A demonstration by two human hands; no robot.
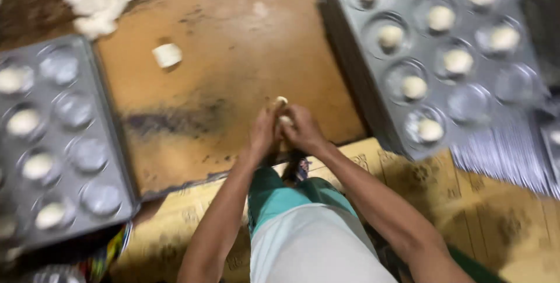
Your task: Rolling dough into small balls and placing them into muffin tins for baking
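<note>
Left hand (263,132) and right hand (300,128) pressed together, fingers closed around small dough piece (284,118) between the fingertips. Probably soft, light, a bit sticky; best cupped gently, not squeezed.

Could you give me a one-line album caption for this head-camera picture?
Two hands press a small dough piece together over a brown board, between two grey cup trays.

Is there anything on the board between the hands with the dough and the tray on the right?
Nothing visible. The left hand and right hand press a small pale dough piece; bare brown wooden board lies between them and the grey metal cup tray.
</note>
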